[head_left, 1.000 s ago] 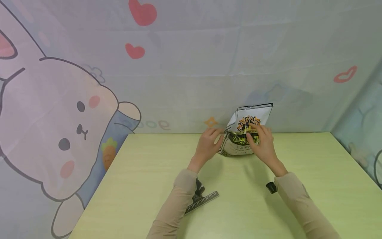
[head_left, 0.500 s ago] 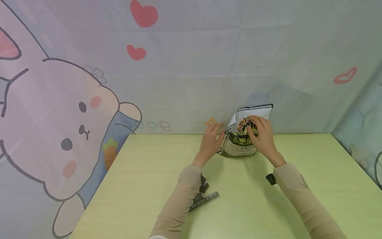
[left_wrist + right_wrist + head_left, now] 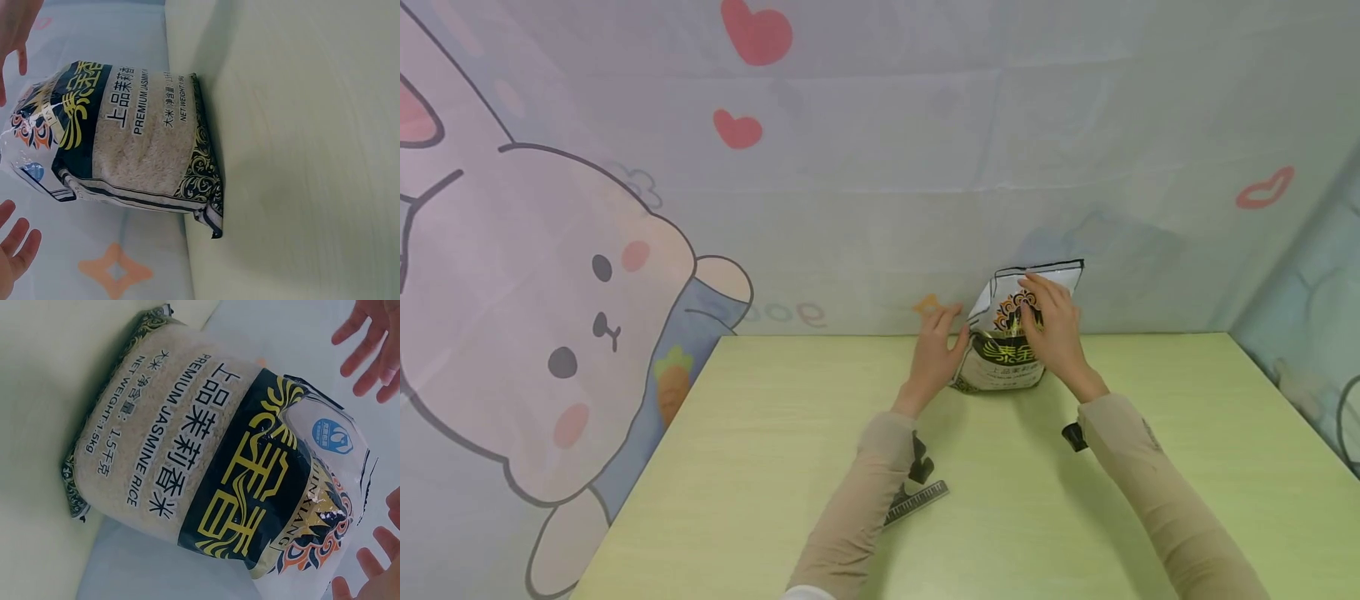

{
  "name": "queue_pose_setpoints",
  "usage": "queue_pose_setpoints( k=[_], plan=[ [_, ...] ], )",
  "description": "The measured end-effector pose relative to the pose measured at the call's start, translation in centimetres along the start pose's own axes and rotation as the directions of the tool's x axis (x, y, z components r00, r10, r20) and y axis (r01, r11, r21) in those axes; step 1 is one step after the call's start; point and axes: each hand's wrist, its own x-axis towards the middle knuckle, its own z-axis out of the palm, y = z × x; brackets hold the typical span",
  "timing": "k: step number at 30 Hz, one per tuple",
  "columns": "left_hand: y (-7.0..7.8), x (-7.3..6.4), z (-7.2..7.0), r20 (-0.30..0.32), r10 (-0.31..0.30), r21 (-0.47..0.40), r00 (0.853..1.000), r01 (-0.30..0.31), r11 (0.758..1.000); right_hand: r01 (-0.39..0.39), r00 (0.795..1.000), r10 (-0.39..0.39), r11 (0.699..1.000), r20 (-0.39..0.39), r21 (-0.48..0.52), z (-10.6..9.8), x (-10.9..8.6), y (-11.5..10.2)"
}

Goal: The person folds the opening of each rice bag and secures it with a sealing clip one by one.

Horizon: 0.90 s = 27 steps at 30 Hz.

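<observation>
head view: left hand [image 3: 932, 360], right hand [image 3: 1057, 335], fingers [image 3: 28, 251] spread, gripping nothing; rice bag [image 3: 1000, 350] probably heavy, shifting, slick: cup lower sides.

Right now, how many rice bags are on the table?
1: the rice bag stands at the back of the table, between left hand and right hand; no other shows.

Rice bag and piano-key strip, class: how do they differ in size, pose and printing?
The rice bag is larger; the piano-key strip is narrow. The rice bag stands; the piano-key strip lies low, partly hidden by the left sleeve. The rice bag carries lettering; the piano-key strip, piano keys. Both rest on the table.
</observation>
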Motion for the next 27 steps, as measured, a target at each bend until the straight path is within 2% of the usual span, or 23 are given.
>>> queue_pose_setpoints(
  k=[5,13,16,20,24,27],
  plan=[
    [-0.1,0.1,0.4,0.034,-0.073,-0.056,0.997,0.075,0.996,0.017,1.000,-0.017,1.000,0.009,-0.022,-0.1,0.8,0.0],
    [-0.8,0.7,1.1,0.069,-0.146,-0.059,0.987,0.150,0.987,0.011,0.998,-0.005,0.996,0.069,-0.083,0.0,2.2,0.1],
    [-0.9,0.9,1.3,0.082,-0.155,-0.081,0.985,0.162,0.984,0.021,0.995,-0.011,0.995,0.095,-0.099,0.1,2.7,0.1],
    [-1.1,1.0,1.5,0.093,-0.139,-0.098,0.986,0.148,0.984,0.033,0.992,-0.019,0.993,0.124,-0.110,0.3,3.1,0.2],
    [-1.5,0.8,2.0,0.064,-0.123,-0.133,0.990,0.130,0.982,0.030,0.989,-0.013,0.993,0.150,-0.113,0.5,3.6,0.1],
    [-1.8,0.6,2.5,0.031,-0.143,-0.204,0.989,0.146,0.968,0.002,0.984,0.018,0.994,0.179,-0.112,0.7,3.9,-0.3]
  ],
)
